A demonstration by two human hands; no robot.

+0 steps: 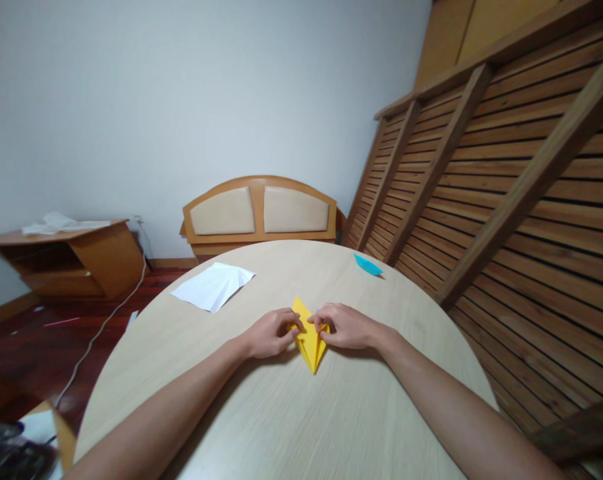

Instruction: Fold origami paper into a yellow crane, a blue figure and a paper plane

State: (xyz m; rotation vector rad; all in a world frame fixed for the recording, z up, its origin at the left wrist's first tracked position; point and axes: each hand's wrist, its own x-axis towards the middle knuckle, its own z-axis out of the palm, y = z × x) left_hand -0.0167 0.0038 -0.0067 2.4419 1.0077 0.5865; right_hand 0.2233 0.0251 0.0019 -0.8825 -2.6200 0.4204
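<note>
A piece of folded yellow origami paper [309, 339] lies on the round table [301, 427] in front of me, long and diamond-shaped, one point toward me. My left hand [274, 332] grips its left edge between thumb and fingers. On the opposite edge my right hand [349, 325] pinches a flap the same way. Creases run down the near half of the paper to its tip. The fingertips cover parts of both side edges.
A creased white sheet [214, 287] rests at the table's left, and a small blue folded paper boat [368, 265] at the back right. Beyond stand a headboard [259, 239], a low wooden cabinet [111, 257] and a leaning slatted wooden frame [461, 167]. A cable [109, 313] crosses the floor.
</note>
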